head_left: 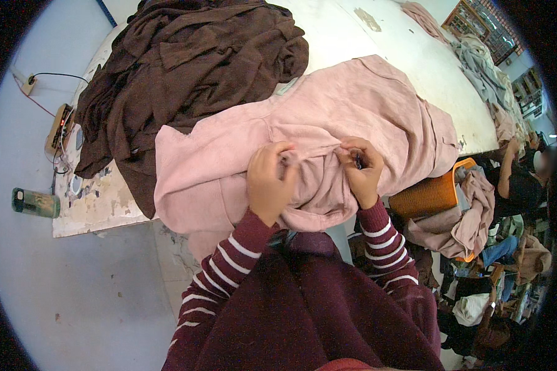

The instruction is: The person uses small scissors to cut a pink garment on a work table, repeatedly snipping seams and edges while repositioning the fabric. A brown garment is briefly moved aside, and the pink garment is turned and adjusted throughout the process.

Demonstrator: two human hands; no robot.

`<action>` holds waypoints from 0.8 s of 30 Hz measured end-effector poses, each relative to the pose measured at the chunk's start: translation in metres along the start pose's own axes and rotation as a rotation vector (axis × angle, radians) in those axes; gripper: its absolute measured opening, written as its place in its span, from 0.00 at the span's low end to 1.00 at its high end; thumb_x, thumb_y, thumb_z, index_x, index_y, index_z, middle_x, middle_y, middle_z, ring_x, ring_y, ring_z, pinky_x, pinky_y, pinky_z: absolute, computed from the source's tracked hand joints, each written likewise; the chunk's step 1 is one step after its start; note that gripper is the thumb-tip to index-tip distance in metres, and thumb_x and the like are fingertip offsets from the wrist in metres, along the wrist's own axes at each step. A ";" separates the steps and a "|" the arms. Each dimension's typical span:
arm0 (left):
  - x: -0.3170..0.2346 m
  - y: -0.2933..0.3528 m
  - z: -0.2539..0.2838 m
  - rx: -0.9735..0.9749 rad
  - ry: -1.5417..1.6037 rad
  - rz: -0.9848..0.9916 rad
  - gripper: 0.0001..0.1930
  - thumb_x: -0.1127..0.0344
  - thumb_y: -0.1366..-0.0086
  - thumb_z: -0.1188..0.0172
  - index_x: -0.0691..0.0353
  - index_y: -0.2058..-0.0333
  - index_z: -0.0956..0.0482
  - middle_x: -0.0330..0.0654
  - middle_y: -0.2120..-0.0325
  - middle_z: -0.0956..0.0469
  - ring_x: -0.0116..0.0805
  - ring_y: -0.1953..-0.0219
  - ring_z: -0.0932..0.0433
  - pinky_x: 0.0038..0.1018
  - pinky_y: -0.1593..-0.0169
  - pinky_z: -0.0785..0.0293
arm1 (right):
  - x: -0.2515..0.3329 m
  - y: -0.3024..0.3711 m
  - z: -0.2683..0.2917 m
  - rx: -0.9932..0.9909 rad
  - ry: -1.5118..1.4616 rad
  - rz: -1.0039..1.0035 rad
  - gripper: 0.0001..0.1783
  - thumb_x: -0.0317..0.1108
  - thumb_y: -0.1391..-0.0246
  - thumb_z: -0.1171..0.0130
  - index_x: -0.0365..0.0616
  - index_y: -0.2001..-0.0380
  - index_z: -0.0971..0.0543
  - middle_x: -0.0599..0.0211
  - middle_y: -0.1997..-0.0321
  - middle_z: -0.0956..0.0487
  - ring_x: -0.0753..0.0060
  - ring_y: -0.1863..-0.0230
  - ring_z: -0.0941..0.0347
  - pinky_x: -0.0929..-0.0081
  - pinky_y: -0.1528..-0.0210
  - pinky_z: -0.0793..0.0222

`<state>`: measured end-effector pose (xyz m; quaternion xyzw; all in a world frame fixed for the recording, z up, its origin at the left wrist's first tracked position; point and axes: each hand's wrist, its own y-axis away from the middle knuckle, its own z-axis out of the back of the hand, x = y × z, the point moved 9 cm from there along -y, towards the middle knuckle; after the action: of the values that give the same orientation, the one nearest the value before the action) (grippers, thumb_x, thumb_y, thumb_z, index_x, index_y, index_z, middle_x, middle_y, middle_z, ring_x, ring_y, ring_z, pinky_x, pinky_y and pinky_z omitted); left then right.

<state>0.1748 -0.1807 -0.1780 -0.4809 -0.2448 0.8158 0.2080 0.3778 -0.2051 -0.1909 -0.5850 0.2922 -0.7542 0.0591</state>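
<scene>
both hands bunched into a pink garment at the table's near edge

the pink garment (328, 130) lies spread over the near edge of the white tabletop (353, 37), its lower part spilling off the edge toward the person. its length runs roughly from the near left to the far right, so the bulk of the cloth lies beyond and to either side of the hands, with only a folded ridge right between them.

the left hand (269, 182) is curled closed on a pinch of that ridge, fingers turned in and thumb on top. the right hand (360, 170) is also closed on the cloth just beside it, and something small and dark shows between its fingers; what it is i cannot tell. the two hands sit near each other with a short stretch of gathered fabric pulled up between them, and neither is clearly the nearer to it: both already grip it.

behind, a heap of dark brown cloth (185, 68) covers the far left of the tabletop, touching the pink piece. an orange basket (430, 195) of more pinkish fabric stands off to the right, below the table edge, and another person's arm (507, 167) shows beyond it.
</scene>
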 end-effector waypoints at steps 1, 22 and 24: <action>0.015 0.000 -0.001 0.002 0.128 0.096 0.13 0.72 0.46 0.37 0.62 0.61 0.23 0.44 0.62 0.22 0.41 0.57 0.24 0.34 0.50 0.30 | 0.003 -0.002 -0.003 0.061 0.015 0.004 0.09 0.20 0.52 0.39 0.37 0.65 0.21 0.64 0.58 0.21 0.75 0.57 0.26 0.79 0.54 0.31; 0.043 0.010 0.003 -0.011 0.334 0.229 0.08 0.79 0.44 0.42 0.66 0.64 0.23 0.42 0.65 0.21 0.31 0.61 0.22 0.25 0.55 0.28 | 0.039 -0.059 0.027 -0.079 0.249 -0.019 0.11 0.23 0.52 0.40 0.41 0.63 0.19 0.67 0.63 0.19 0.73 0.63 0.24 0.79 0.59 0.29; 0.042 0.008 0.003 -0.016 0.343 0.214 0.08 0.79 0.44 0.42 0.66 0.64 0.23 0.42 0.66 0.21 0.31 0.62 0.22 0.25 0.55 0.28 | 0.037 -0.057 0.049 -0.198 0.316 -0.106 0.11 0.25 0.50 0.40 0.42 0.61 0.19 0.67 0.62 0.19 0.73 0.60 0.24 0.78 0.58 0.29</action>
<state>0.1524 -0.1640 -0.2103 -0.6377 -0.1597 0.7374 0.1552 0.4256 -0.1920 -0.1231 -0.4770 0.3392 -0.8063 -0.0850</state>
